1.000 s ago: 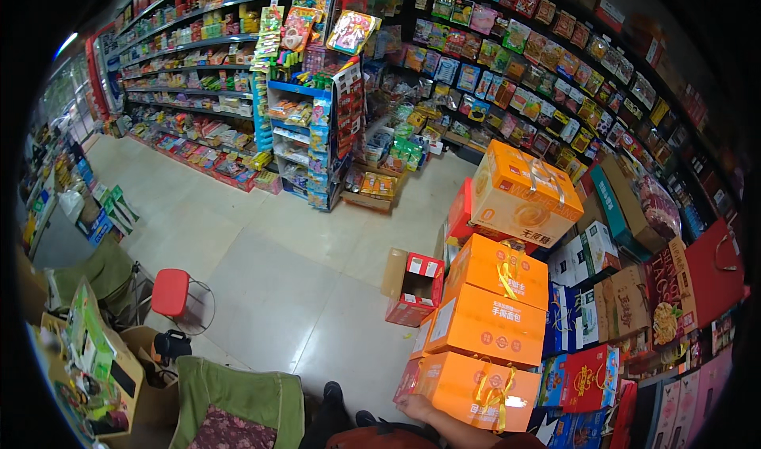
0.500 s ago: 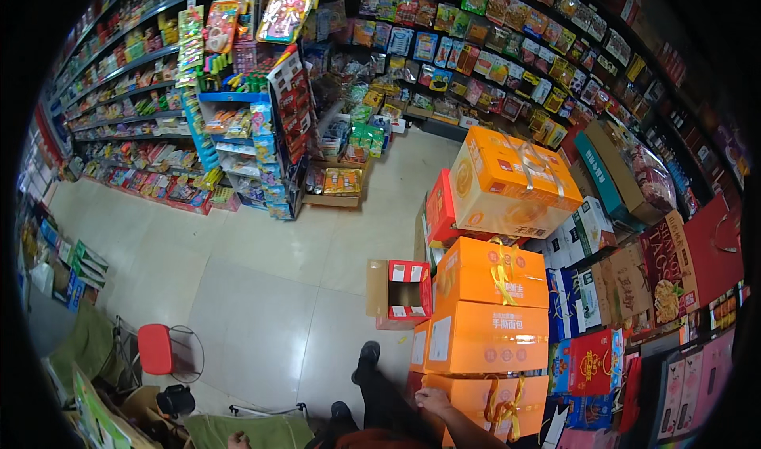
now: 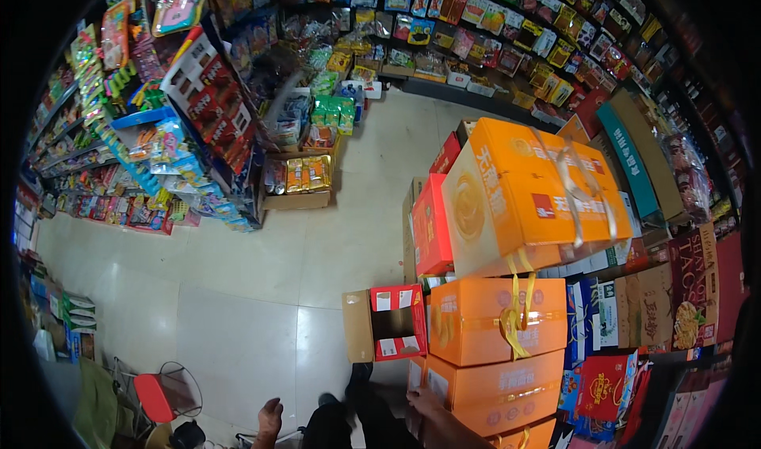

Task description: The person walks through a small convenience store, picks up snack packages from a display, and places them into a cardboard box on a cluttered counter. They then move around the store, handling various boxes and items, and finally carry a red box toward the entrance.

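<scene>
My left hand point(image 3: 270, 416) hangs low near the lower edge, its fingers loosely bent and apart, with nothing in it. My right hand point(image 3: 426, 405) is beside the left side of an orange carton point(image 3: 503, 389), fingers slack and empty; whether it touches the carton I cannot tell. Above that carton sits another orange carton point(image 3: 476, 322) tied with a yellow ribbon point(image 3: 515, 322). A larger orange and cream box point(image 3: 531, 187) with a pale ribbon stands beyond it. Left of the stack is an opened red box point(image 3: 420, 322) with brown flaps spread.
A red stool seat point(image 3: 156, 397) and a green folding chair point(image 3: 97, 405) stand at the lower left. A display rack point(image 3: 214, 108) of toys and snacks rises at the left. Packaged goods point(image 3: 483, 13) line the far wall. A carton of yellow packets point(image 3: 297, 199) rests on the pale tiled floor point(image 3: 238, 275).
I have moved forward and the view has turned: the orange cartons and opened red box are nearer and lower. My left hand has come further into view; the feet have shifted.
</scene>
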`<state>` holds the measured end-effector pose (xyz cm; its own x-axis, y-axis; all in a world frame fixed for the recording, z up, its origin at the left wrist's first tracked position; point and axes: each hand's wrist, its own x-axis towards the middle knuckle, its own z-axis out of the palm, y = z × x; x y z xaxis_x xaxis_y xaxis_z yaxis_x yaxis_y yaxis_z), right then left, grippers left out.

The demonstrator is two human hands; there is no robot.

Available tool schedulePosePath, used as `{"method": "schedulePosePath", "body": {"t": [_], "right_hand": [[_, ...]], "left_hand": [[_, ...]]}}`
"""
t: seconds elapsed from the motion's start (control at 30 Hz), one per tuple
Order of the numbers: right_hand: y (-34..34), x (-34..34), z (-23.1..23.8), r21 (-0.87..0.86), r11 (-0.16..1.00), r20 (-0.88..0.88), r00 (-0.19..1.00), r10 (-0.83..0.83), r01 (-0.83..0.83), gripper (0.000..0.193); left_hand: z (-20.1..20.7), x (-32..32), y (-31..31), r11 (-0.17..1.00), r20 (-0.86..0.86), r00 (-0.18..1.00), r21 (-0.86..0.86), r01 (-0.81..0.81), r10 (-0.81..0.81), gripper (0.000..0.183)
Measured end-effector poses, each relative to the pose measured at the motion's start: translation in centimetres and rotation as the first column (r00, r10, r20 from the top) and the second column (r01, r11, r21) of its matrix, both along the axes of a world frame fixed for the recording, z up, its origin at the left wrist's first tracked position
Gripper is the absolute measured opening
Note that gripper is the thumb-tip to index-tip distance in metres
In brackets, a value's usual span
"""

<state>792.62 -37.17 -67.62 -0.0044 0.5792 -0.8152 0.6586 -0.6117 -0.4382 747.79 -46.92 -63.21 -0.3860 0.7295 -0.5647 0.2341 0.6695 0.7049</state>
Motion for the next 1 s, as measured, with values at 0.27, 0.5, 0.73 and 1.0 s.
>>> {"method": "schedulePosePath", "body": {"t": [0.27, 0.5, 0.73, 1.0], "right_hand": [[13.6, -2.1, -9.1, 0.329, 0.886, -0.039, 0.942, -0.332, 0.326, 0.040], [21.4, -3.0, -12.5, 0.441, 0.891, 0.413, 0.856, -0.312, 0.112, 0.041], [20.2, -2.7, -17.3, 0.453, 0.891, 0.450, 0.869, -0.207, -0.022, 0.055], [21.4, -11.2, -11.1, -0.124, 0.983, 0.353, 0.920, 0.168, -0.132, 0.046]], "left_hand": [[-14.3, 5.8, 18.1, 0.938, 0.333, 0.907, -0.310, -0.153, 0.258, 0.040], [-18.6, 13.1, 26.0, 0.894, 0.716, 0.558, -0.433, -0.118, 0.420, 0.041], [-18.3, 19.5, 27.5, 0.930, 0.342, 0.883, -0.063, 0.362, -0.321, 0.074], [-24.2, 13.2, 25.7, 0.971, 0.350, 0.931, -0.238, -0.017, 0.102, 0.065]]}}
